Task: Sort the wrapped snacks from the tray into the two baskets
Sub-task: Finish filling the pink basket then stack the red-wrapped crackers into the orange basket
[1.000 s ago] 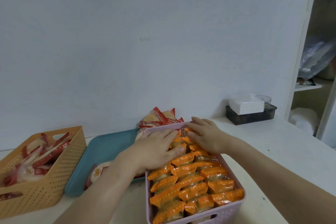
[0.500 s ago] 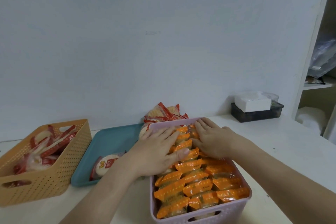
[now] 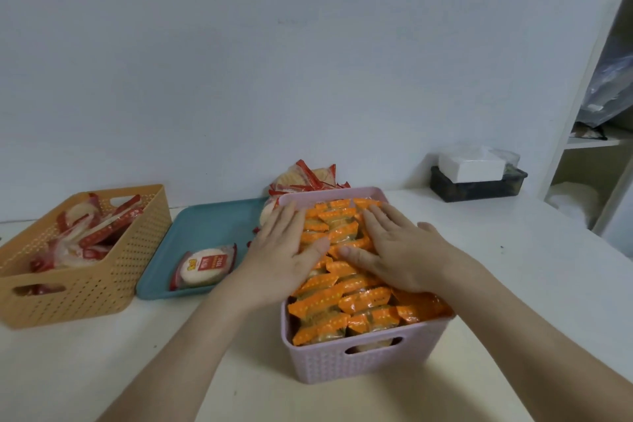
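A white worktop (image 3: 513,267) spans the lower frame beneath a pale wall, with white shelving at the right edge. Lower centre stands a lilac basket (image 3: 359,360), filled to its rim with orange-wrapped snacks (image 3: 329,298) set in rows. At the left edge sits an orange basket (image 3: 85,284) holding red-and-white wrapped snacks (image 3: 92,236). Between the two baskets lies a teal tray (image 3: 205,226); its right part is hidden behind the left forearm and the lilac basket. One round red-and-white snack (image 3: 205,265) rests on the tray's near portion, and a heap of similar red-wrapped snacks (image 3: 305,178) rises at the tray's far right corner, just behind the lilac basket. Both hands lie palm-down on the orange packets in the far half of the lilac basket: the left hand (image 3: 284,253) at the basket's left rim, the right hand (image 3: 400,250) toward centre right, thumbs nearly meeting. Each grip is wide, fingers spread flat and closed on nothing. Upper right on the worktop, a dark container (image 3: 479,185) carries a white box (image 3: 471,164).
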`<act>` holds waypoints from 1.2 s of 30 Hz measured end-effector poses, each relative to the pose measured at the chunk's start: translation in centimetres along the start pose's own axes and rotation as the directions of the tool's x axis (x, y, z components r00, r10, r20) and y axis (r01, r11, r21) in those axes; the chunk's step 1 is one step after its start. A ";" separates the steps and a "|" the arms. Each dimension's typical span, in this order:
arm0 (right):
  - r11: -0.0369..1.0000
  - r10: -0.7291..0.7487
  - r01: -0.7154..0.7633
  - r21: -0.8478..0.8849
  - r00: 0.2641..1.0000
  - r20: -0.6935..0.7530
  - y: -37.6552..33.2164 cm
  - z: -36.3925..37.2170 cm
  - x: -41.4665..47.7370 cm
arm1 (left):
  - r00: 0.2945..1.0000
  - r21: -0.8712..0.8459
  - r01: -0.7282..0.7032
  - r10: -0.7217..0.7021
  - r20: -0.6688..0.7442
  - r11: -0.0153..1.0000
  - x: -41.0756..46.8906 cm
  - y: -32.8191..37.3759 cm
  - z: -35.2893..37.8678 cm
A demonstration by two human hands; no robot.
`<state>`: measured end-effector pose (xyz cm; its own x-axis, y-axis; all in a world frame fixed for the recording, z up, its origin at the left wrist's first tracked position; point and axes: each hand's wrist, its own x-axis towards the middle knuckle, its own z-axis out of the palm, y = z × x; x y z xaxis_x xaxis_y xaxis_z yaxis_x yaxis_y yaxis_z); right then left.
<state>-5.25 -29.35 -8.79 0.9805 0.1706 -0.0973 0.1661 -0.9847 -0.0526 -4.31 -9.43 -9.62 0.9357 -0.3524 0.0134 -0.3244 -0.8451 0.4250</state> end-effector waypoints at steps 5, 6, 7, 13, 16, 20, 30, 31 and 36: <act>1.000 -0.008 0.007 -0.029 0.999 -0.052 -0.4 0.5 -0.2 | 0.999 0.469 0.027 -0.046 0.029 0.883 0.7 0.9 -0.5; 1.000 -0.021 0.021 0.000 0.997 -0.075 -0.3 0.5 -0.4 | 0.999 0.452 0.029 -0.043 0.022 0.892 0.6 1.0 -0.4; 0.996 -0.049 0.058 0.070 0.992 -0.118 -0.2 0.5 -0.4 | 0.999 0.390 0.027 -0.032 0.006 0.920 0.6 1.0 -0.3; 0.743 0.166 0.156 0.651 0.899 -0.405 -0.2 -1.0 -2.6 | 0.976 -0.418 0.026 -0.114 -0.186 0.908 -2.2 0.3 0.0; 0.736 0.170 -0.023 0.676 0.974 -0.152 0.4 -0.8 -3.8 | 0.993 -0.686 0.092 -0.120 0.007 0.722 -4.9 0.8 0.7; 0.767 0.175 -0.074 0.638 0.980 -0.097 0.4 0.0 -4.1 | 0.991 -0.704 0.044 -0.118 -0.058 0.709 -6.3 1.5 2.6; 0.700 0.347 -0.165 0.695 0.929 -0.130 4.7 -0.7 -5.3 | 0.996 -0.648 0.001 -0.061 -0.070 0.761 -3.5 6.1 4.5; 0.699 0.357 -0.172 0.694 0.925 -0.131 5.2 -0.8 -5.4 | 0.997 -0.643 -0.002 -0.048 -0.061 0.766 -3.1 6.7 4.7; 0.684 0.442 -0.255 0.683 0.890 -0.110 7.9 -1.2 -5.0 | 0.999 -0.640 -0.021 -0.011 -0.047 0.768 -0.4 8.5 5.8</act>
<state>-8.74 -38.04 -7.56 0.9579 -0.2871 -0.0002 -0.2079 -0.6932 -0.6901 -8.21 -18.81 -11.21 0.9448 -0.3237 0.0509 -0.1806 -0.3846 0.9052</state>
